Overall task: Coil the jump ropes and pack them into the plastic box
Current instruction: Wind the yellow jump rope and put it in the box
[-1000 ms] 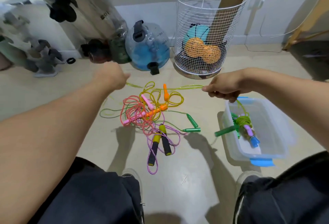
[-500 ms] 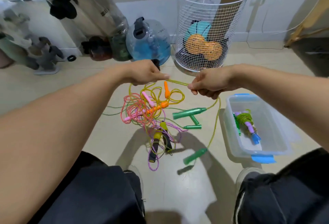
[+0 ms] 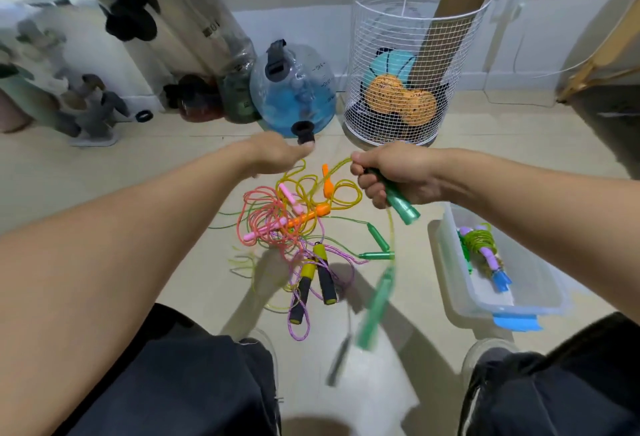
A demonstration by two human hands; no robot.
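Note:
My right hand (image 3: pixel 393 174) grips a green handle (image 3: pixel 403 207) of a yellow-green jump rope. That rope hangs down from the hand, and its other green handle (image 3: pixel 375 307) dangles blurred above the floor. My left hand (image 3: pixel 277 156) hovers over the rope pile with relaxed fingers and no rope visibly in it. The tangled pile (image 3: pixel 294 227) on the floor holds a pink rope, an orange-handled rope, a purple rope with black-and-yellow handles (image 3: pixel 304 288) and another green-handled rope (image 3: pixel 377 245). The clear plastic box (image 3: pixel 450 262) at the right holds one coiled rope (image 3: pixel 483 245).
A white wire basket (image 3: pixel 412 13) with balls stands just beyond my right hand. A blue water bag (image 3: pixel 294 89) and dark bags lean against the wall. My knees and shoes (image 3: pixel 263 349) fill the lower edge. The box has a blue clip (image 3: pixel 516 323).
My right hand has taken a green handle into its grip. My left hand has let go of the rope and drawn back to the left. The free handle has swung lower.

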